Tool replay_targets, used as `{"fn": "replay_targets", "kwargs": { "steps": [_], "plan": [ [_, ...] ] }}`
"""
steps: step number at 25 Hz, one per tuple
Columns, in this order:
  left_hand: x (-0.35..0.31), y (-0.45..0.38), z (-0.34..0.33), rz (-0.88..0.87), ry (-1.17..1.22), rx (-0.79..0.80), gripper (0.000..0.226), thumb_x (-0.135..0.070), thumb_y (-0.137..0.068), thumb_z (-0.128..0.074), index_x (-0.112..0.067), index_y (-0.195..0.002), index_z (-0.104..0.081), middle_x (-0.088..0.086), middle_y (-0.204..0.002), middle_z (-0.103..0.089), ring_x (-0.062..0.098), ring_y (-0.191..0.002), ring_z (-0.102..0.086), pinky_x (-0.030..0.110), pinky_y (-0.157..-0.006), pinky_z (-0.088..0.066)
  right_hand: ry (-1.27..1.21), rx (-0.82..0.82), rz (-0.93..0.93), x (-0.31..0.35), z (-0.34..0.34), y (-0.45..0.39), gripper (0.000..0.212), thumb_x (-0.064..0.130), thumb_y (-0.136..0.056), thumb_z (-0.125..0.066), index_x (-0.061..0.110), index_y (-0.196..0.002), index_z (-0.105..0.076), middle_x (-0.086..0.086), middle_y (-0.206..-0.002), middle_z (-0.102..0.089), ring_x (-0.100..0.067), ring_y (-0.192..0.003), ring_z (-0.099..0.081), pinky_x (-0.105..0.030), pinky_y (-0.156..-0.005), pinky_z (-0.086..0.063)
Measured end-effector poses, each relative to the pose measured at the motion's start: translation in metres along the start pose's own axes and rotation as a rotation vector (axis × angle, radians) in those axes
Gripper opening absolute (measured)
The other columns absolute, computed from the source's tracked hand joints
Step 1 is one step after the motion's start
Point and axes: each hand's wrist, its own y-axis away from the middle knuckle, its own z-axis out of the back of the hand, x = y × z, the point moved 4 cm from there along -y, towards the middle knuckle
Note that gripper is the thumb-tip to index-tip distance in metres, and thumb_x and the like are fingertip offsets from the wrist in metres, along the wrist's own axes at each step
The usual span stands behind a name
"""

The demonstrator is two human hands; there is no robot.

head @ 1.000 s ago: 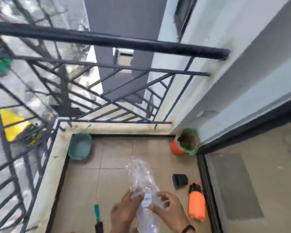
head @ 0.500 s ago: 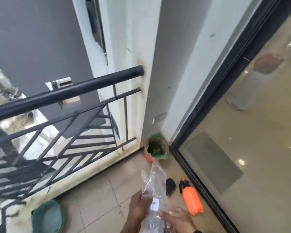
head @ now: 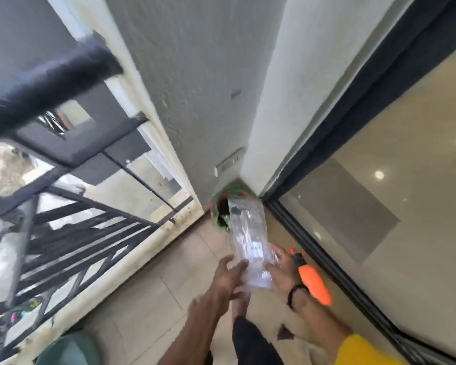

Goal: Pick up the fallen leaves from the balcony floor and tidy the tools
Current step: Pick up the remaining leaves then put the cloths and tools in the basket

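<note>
No text, brand, number or sign can be read. The only candidate is a small white label point(head: 256, 249) stuck on the clear plastic bag point(head: 249, 238), which the left hand point(head: 228, 272) and right hand point(head: 281, 270) hold between them; faint dark marks show on it, but they are too small and blurred to make out. The orange spray bottle point(head: 313, 283) bears no visible lettering.
</note>
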Motion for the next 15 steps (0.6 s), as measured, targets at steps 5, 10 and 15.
{"fn": "replay_targets", "kwargs": {
  "steps": [5,10,15],
  "plan": [
    [-0.018,-0.137,0.031,0.064,-0.152,-0.041,0.039,-0.045,-0.091,-0.07,-0.025,-0.122,-0.058,0.002,-0.098,-0.066,0.019,-0.081,-0.059,0.026,-0.062,-0.043,0.12,-0.025,-0.04,-0.028,-0.046,-0.169,0.052,-0.005,-0.085,-0.065,0.009,-0.135,-0.061,-0.009,-0.133,-0.063,-0.023,-0.123,-0.059,-0.021,-0.097,-0.045],
    [0.004,-0.201,0.083,0.142,-0.267,-0.069,0.021,-0.034,-0.1,-0.06,-0.019,-0.114,-0.065,0.011,-0.103,-0.075,0.024,-0.088,-0.066,0.034,-0.079,-0.047,0.295,-0.032,-0.244,-0.063,-0.105,-0.271,0.054,0.011,-0.086,-0.068,0.016,-0.139,-0.057,-0.009,-0.139,-0.06,-0.028,-0.126,-0.058,-0.035,-0.103,-0.05],
    [0.004,-0.199,0.116,0.222,-0.401,-0.102,0.02,-0.032,-0.103,-0.055,-0.019,-0.115,-0.064,0.013,-0.113,-0.073,0.026,-0.096,-0.068,0.04,-0.089,-0.051,0.393,-0.126,-0.4,-0.065,-0.118,-0.281,0.053,0.019,-0.085,-0.076,0.012,-0.134,-0.056,-0.013,-0.133,-0.062,-0.035,-0.12,-0.06,-0.042,-0.098,-0.054]
  ]
}}
